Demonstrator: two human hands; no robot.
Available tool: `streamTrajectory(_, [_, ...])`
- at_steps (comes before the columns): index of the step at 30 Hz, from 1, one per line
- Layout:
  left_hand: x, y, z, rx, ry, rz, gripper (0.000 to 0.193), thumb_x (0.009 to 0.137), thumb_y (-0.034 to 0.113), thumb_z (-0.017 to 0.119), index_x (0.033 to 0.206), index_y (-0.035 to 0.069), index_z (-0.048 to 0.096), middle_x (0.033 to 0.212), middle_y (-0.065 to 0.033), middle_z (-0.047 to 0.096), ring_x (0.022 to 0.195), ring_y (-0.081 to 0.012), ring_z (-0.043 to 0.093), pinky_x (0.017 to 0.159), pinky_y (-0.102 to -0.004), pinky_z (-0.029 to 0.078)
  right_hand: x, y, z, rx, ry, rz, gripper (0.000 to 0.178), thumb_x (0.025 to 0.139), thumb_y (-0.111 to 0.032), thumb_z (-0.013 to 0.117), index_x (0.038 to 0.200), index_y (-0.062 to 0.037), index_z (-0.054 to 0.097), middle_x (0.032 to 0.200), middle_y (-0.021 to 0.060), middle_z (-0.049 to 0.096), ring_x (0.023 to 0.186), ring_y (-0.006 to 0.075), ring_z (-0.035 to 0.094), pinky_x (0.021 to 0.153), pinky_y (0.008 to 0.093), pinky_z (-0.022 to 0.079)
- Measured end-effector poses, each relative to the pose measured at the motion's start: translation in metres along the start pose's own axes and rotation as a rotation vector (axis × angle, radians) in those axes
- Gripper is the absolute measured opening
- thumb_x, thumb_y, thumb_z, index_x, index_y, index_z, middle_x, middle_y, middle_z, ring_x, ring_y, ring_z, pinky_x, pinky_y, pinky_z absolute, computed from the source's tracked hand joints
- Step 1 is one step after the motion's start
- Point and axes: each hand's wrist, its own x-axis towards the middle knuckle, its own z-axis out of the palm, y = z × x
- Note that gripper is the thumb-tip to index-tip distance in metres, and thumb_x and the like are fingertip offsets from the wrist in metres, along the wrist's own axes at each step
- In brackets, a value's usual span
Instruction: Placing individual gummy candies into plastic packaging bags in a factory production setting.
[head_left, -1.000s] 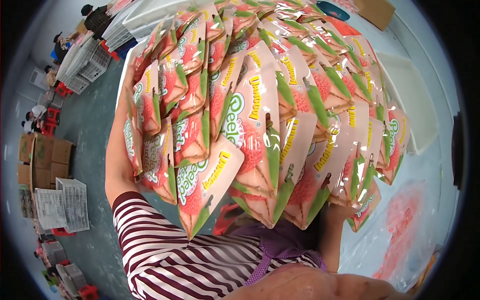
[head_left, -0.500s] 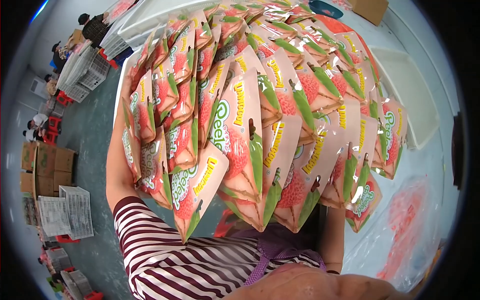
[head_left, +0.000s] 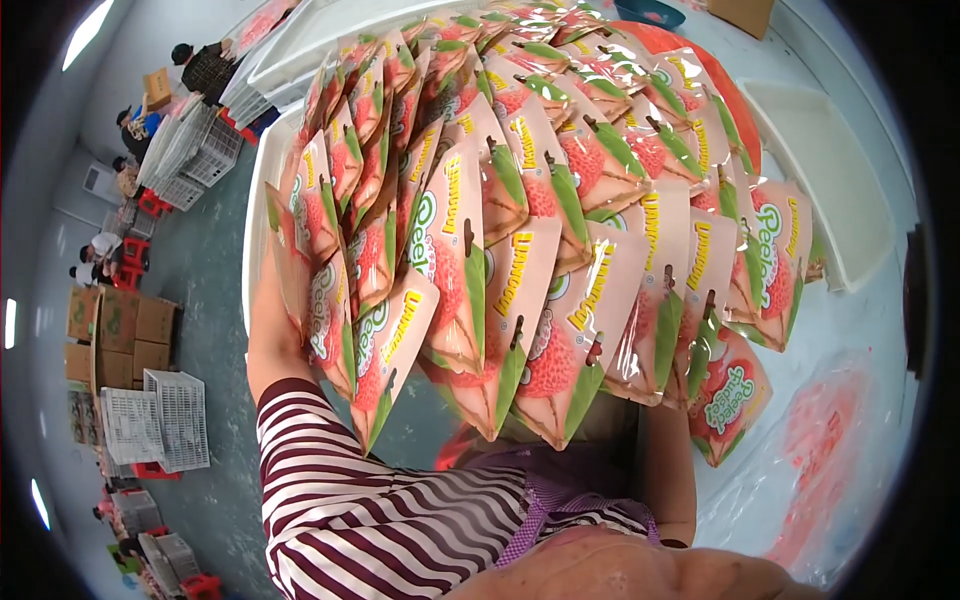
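Since the earlier frame the heap of packets has slid a little left in view, while the left forearm, the cardboard boxes and the white crates show farther right. A white rim runs down the heap's left side; whether the packets sit inside that container or on top of it cannot be told. Pink and green, with a hang hole in many, they overlap in slanting rows in front of the person's chest, the nearest with their corners downward. A curved red thing shows behind the heap's upper right. Just beside it a shallow white tray stands on the pale blue table, with a dark blue bowl at the top. Clear plastic at lower right covers something pinkish red.

The left forearm rises steeply along the heap's left edge; the right forearm goes up underneath its lower right. Packets hide the left hand and the right hand, so I cannot tell whether either grips anything.
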Motion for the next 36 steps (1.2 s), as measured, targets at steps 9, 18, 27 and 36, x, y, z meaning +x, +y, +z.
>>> streamTrajectory(9, [0.082,0.085,-0.018,-0.059,-0.075,-0.012,0.074,0.087,0.062,0.027,0.141,0.012,0.027,0.141,-0.0083,0.035,0.131,-0.0225,0.03,0.107,-0.0372,0.016,0.022,0.053,0.141,-0.599,0.448,-0.036,0.04,0.094,-0.029,0.042,0.126,-0.0046,0.044,0.119,0.0084,0.052,0.11,0.0197,0.049,0.096,0.0324,0.039])
streamTrajectory(18, [0.172,0.103,-0.068,-0.01,-0.512,1.404,0.056,0.088,0.042,0.053,0.132,0.008,0.043,0.132,-0.0078,0.046,0.118,-0.0192,0.046,0.096,-0.0324,0.037,0.002,-0.01,0.039,-0.452,-0.19,0.192,0.035,0.089,-0.026,0.048,0.117,-0.0057,0.052,0.098,0.0081,0.057,0.084,0.016,0.054,0.072,0.0322,0.046])
streamTrajectory(27, [0.159,0.091,-0.103,0.054,-0.452,1.565,0.054,0.088,0.029,0.054,0.134,0.005,0.038,0.132,-0.0115,0.046,0.123,-0.0201,0.042,0.103,-0.0335,0.029,-0.027,0.002,0.09,-2.513,-0.011,-0.182,0.029,0.09,-0.025,0.046,0.116,-0.0184,0.056,0.116,0.0065,0.058,0.102,0.018,0.056,0.088,0.0374,0.045])
streamTrajectory(36, [0.179,0.175,-0.131,0.882,-0.428,1.508,0.049,0.082,0.013,0.057,0.129,0.004,0.047,0.109,-0.0048,0.057,0.09,-0.0138,0.053,0.076,-0.0256,0.042,-0.023,0.053,0.165,-2.58,-0.065,-1.15,0.023,0.079,-0.01,0.057,0.101,-0.0026,0.057,0.096,0.0129,0.059,0.091,0.0327,0.056,0.08,0.0399,0.043])
